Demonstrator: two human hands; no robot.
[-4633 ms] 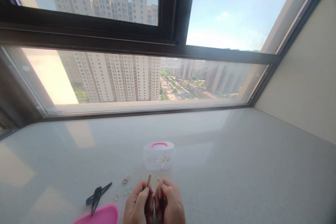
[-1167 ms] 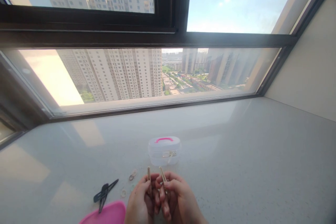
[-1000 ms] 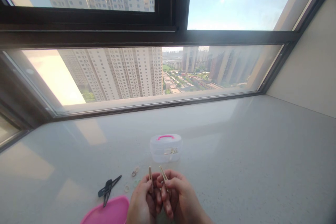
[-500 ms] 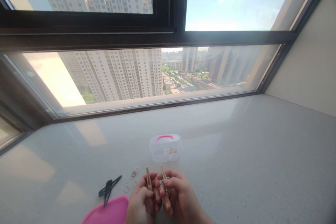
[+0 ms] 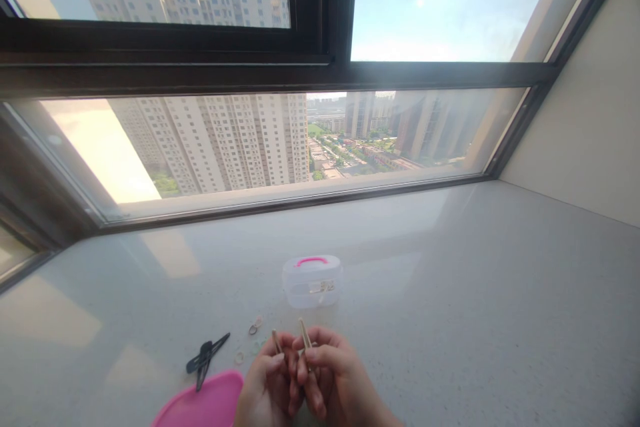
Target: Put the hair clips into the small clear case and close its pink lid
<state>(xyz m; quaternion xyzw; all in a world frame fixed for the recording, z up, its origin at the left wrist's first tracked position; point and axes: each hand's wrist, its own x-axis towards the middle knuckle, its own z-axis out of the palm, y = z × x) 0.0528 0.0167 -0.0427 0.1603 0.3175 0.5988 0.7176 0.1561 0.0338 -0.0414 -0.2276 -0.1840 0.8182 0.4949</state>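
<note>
My left hand (image 5: 263, 380) is closed on a slim beige hair clip (image 5: 275, 340), pinched between thumb and fingers with its tip pointing up. Beside it, my right hand (image 5: 343, 373) grips a second beige hair clip (image 5: 304, 333) in the same upright way. The two hands touch at the fingers, which partly cover the lower ends of both clips. Just beyond them stands a clear plastic box (image 5: 300, 290) with a pink handle (image 5: 311, 260) on its closed lid.
Left of my hands, black hair clips (image 5: 205, 357) lie crossed, partly over a pink oval lid or tray (image 5: 205, 403). Several small hair ties (image 5: 253, 329) are scattered near my left fingers. A pale speckled sill (image 5: 475, 293) runs back to a dark-framed window (image 5: 320, 77).
The left hand's clip has sunk lower between the fingers and shows less. Both hands have shifted slightly left in the picture, as has the whole view.
</note>
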